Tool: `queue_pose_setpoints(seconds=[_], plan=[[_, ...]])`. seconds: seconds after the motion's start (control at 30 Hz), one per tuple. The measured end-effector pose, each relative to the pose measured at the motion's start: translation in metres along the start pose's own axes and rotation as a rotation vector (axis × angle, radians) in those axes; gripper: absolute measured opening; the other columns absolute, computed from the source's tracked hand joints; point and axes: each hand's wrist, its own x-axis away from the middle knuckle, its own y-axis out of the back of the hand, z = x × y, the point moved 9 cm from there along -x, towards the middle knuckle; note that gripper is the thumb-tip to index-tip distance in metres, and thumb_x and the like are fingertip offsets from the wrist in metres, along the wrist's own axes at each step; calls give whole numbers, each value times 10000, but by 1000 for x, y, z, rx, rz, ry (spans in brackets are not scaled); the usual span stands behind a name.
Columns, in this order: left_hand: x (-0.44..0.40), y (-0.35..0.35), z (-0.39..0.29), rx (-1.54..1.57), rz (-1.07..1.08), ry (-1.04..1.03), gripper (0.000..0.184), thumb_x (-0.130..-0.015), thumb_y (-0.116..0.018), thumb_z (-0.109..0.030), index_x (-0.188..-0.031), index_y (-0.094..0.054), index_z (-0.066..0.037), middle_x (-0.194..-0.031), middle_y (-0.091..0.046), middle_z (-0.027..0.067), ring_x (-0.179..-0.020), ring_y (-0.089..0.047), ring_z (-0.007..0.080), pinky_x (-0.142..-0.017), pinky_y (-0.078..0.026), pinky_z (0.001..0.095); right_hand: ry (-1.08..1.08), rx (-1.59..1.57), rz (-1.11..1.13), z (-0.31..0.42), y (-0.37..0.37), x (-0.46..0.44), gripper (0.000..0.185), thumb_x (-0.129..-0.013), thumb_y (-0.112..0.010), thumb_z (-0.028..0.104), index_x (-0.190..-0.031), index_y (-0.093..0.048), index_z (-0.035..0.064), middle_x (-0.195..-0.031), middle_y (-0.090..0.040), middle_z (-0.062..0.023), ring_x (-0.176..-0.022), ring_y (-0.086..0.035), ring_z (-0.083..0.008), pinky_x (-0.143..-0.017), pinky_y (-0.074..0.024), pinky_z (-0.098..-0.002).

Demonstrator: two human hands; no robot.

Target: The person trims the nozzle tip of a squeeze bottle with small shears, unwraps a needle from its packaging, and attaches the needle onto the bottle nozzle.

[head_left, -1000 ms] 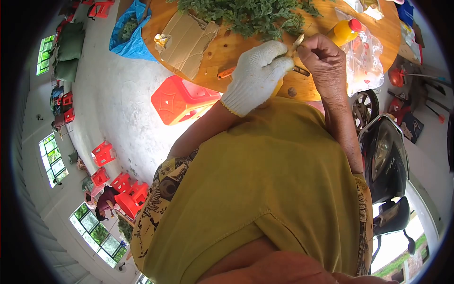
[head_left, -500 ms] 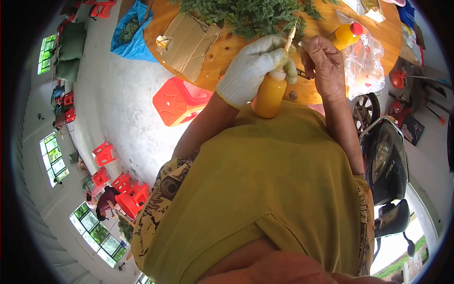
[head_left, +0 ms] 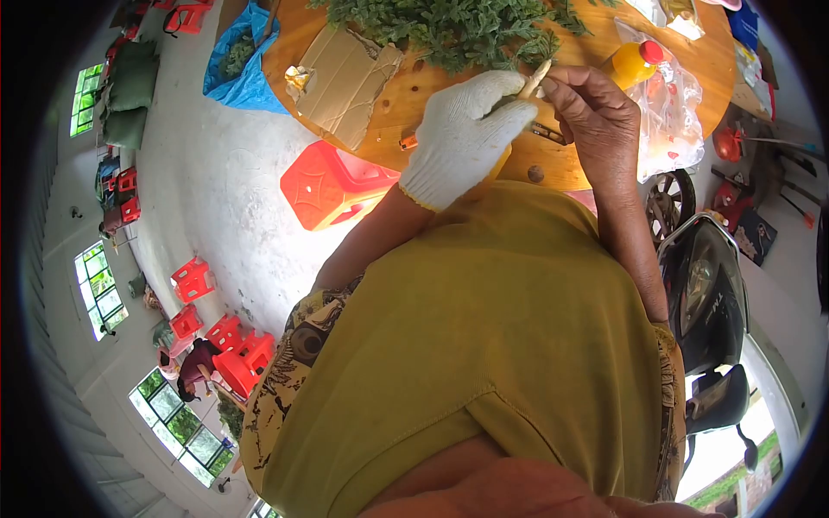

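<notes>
My left hand (head_left: 471,129), in a white knit glove with yellowed fingertips, is closed around a squeeze bottle (head_left: 498,164) of orange-yellow liquid. Most of the bottle is hidden behind the glove. Its pale pointed nozzle (head_left: 536,79) sticks up past the gloved thumb. Bare, my right hand (head_left: 598,108) pinches its thumb and fingers together right beside the nozzle. What lies between those fingertips is too small to make out. Just beyond them, green artificial-looking sprigs (head_left: 440,30) are heaped on the round wooden table (head_left: 389,138).
A second yellow bottle with a red cap (head_left: 635,62) rests by a clear plastic bag (head_left: 672,129). Flattened cardboard (head_left: 344,82) lies at left, near a blue bag (head_left: 246,65). A red stool (head_left: 332,186) stands below the table edge; a motorbike (head_left: 704,293) is at right.
The left hand has turned and tipped the bottle, so the glove now covers most of it. The nozzle leans toward the right hand, whose fingers have shifted slightly.
</notes>
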Motion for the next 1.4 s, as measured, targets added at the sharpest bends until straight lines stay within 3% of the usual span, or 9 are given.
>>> queue_pose_setpoints(seconds=[0.23, 0.33, 0.43, 0.53, 0.73, 0.83, 1.13, 1.23, 1.4], plan=[[0, 1, -18, -274, -105, -173, 213, -863, -710, -145, -1039, -681, -29, -797, -656, 38, -692, -568, 81, -629, -466, 248, 12, 58, -11, 2, -1, 2, 103, -918, -695, 102, -965, -681, 11, -795, -627, 42, -720, -525, -17, -639, -453, -177], [1, 1, -26, -357, -132, -273, 224, -850, -722, -165, -1039, -683, -50, -795, -658, 78, -670, -596, 137, -619, -473, 276, -6, 56, -15, 0, -1, 2, 94, -919, -692, 95, -953, -678, 9, -775, -620, 43, -704, -520, -19, -631, -451, -177], [2, -2, -27, -434, -143, -311, 171, -842, -682, -203, -964, -656, -87, -805, -659, 105, -747, -639, 314, -647, -499, 392, -22, 97, -17, -1, 0, 1, 87, -922, -686, 97, -937, -671, 12, -748, -613, 34, -683, -519, -29, -619, -452, -188], [2, -5, -28, -535, -139, -373, 238, -835, -726, -204, -1022, -668, -70, -795, -650, 133, -688, -628, 296, -617, -486, 349, 0, 175, 6, -1, 1, 0, 99, -923, -685, 110, -913, -657, 15, -726, -609, 16, -665, -519, -42, -610, -458, -206], [-3, -12, -24, -666, -35, -235, 236, -857, -678, -232, -1026, -637, -72, -803, -641, 168, -737, -626, 369, -619, -475, 424, 107, 278, 11, 4, 2, -2, 97, -892, -690, 80, -858, -626, 14, -694, -597, 6, -641, -516, -47, -608, -464, -220], [-2, -15, -26, -747, -43, -261, 184, -865, -632, -232, -904, -558, -69, -738, -633, 104, -693, -627, 327, -590, -477, 449, 106, 308, -30, 6, 3, -1, 92, -879, -689, 58, -840, -618, 14, -693, -594, 16, -641, -510, -37, -609, -462, -213], [-3, -6, -29, -416, -93, -364, 148, -864, -644, -190, -928, -612, -61, -781, -635, 126, -733, -625, 329, -631, -478, 426, 13, 83, 3, 8, 1, -2, 72, -918, -683, 84, -935, -681, 14, -712, -613, 23, -659, -537, -36, -613, -474, -212], [-3, -6, -26, -425, -63, -320, 241, -866, -680, -160, -1063, -659, -22, -856, -664, 172, -773, -652, 326, -680, -510, 348, 141, 222, 16, 12, 1, -4, 83, -902, -700, 83, -923, -669, 9, -721, -630, -3, -653, -563, -57, -618, -484, -223], [-3, -9, -26, -481, -56, -347, 241, -870, -674, -182, -1053, -641, -29, -811, -641, 166, -741, -624, 335, -654, -493, 378, 249, 410, 30, 24, -1, -6, 68, -879, -695, 43, -867, -633, 16, -702, -616, -32, -641, -588, -92, -611, -487, -234]])
